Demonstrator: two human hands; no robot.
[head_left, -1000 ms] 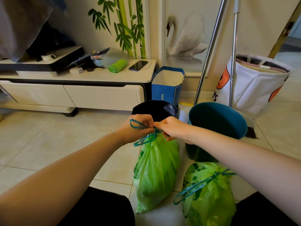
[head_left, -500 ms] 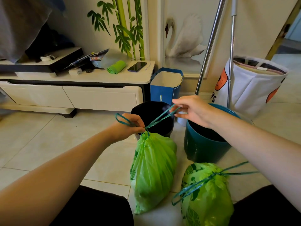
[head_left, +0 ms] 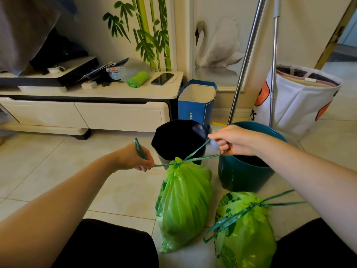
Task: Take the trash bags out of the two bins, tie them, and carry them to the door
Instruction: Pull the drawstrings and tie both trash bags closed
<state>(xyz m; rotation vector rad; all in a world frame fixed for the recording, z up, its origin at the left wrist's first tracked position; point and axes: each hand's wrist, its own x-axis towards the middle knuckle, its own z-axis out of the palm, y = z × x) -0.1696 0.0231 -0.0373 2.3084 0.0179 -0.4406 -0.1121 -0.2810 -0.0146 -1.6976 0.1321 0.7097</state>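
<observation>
A home living room is showing: a low TV cabinet [head_left: 119, 115], swan mural [head_left: 218, 45], laundry hamper [head_left: 301, 101], tiled floor [head_left: 48, 171].

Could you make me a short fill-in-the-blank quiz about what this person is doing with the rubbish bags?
1. Both hands pull the drawstring of the left green bag in ____ directions.
2. The right hand is in front of the ____ bin.
3. The second green bag lies on the ____.
4. The phone lies on the ____.

Missing words: opposite; teal; floor; cabinet
</observation>
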